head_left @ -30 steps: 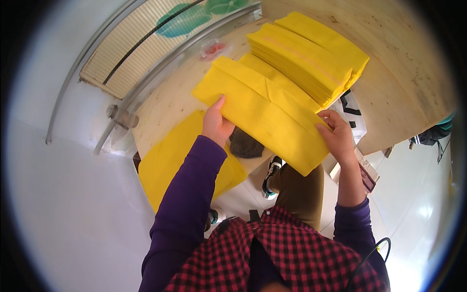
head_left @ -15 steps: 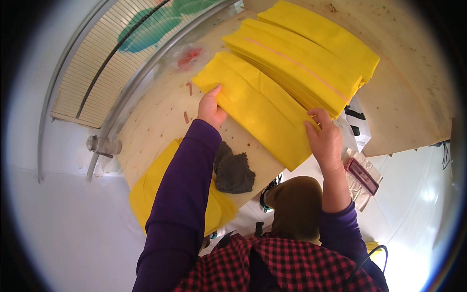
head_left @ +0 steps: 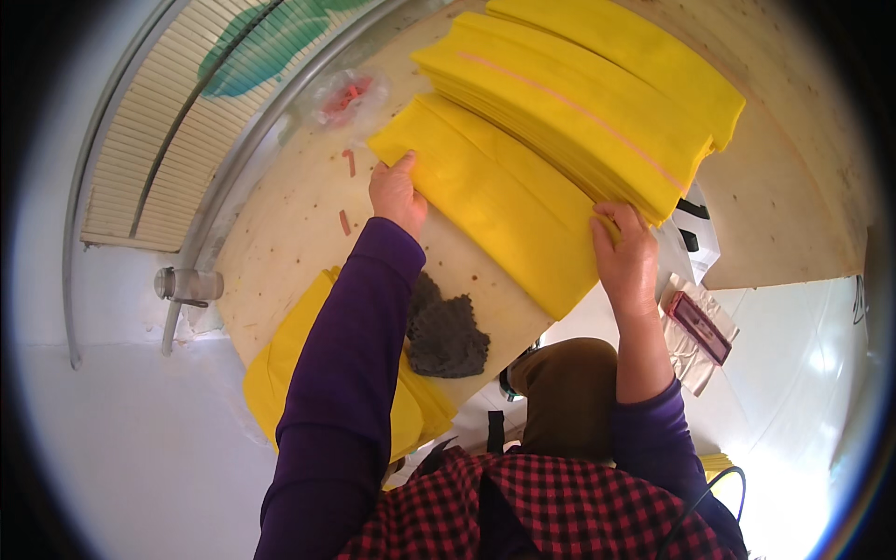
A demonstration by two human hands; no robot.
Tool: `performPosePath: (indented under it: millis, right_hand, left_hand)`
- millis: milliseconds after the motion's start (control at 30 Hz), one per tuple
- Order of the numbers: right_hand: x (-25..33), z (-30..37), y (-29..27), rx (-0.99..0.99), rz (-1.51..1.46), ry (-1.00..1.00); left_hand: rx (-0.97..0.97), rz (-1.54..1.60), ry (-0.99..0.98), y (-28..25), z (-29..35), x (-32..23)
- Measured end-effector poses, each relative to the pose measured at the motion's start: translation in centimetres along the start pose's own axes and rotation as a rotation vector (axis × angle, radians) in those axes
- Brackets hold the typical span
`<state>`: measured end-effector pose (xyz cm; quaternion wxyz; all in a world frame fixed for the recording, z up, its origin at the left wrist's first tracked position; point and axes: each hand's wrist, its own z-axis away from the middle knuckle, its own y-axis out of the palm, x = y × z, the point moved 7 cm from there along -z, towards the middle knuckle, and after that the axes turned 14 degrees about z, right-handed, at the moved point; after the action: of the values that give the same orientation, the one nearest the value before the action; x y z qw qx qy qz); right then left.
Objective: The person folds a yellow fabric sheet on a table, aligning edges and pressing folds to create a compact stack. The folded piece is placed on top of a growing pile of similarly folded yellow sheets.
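Observation:
My left hand [head_left: 397, 191] grips the near left corner of a folded yellow fabric piece [head_left: 499, 201] lying on the wooden table [head_left: 289, 243]. The piece's right end is pinched by my right hand [head_left: 627, 257]. The fabric lies flat, pushed up against a tall stack of the same yellow pieces [head_left: 579, 103] further back. Another yellow piece [head_left: 280, 373] hangs over the table's near edge under my left forearm. A dark grey cloth [head_left: 446, 334] sits beside that forearm.
A clear plastic bag with red bits [head_left: 347, 95] lies at the table's far left. A white slatted panel [head_left: 168, 140] and curved rails border the table. A white device [head_left: 693, 238] and a dark red object [head_left: 698, 325] sit at right. White floor lies below.
Both hands have carried the yellow piece away from my body and set it flat against the stack. The dark cloth, hidden a second ago, now lies in full view.

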<state>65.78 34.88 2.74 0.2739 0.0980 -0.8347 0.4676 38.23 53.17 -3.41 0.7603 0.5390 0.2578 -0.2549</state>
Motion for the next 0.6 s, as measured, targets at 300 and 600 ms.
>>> performPosePath:
  millis: [300,600]
  right_hand:
    - [-1.0,1.3,-0.5,-0.012,-0.047,0.007]
    - [-3.2,5.2,-1.5,-0.063,-0.175,0.079]
  left_hand:
    - [0.013,-0.636,0.606,1.6,3.4,-2.5]
    - [0.904,-1.537,0.784,6.6,7.9,3.4]
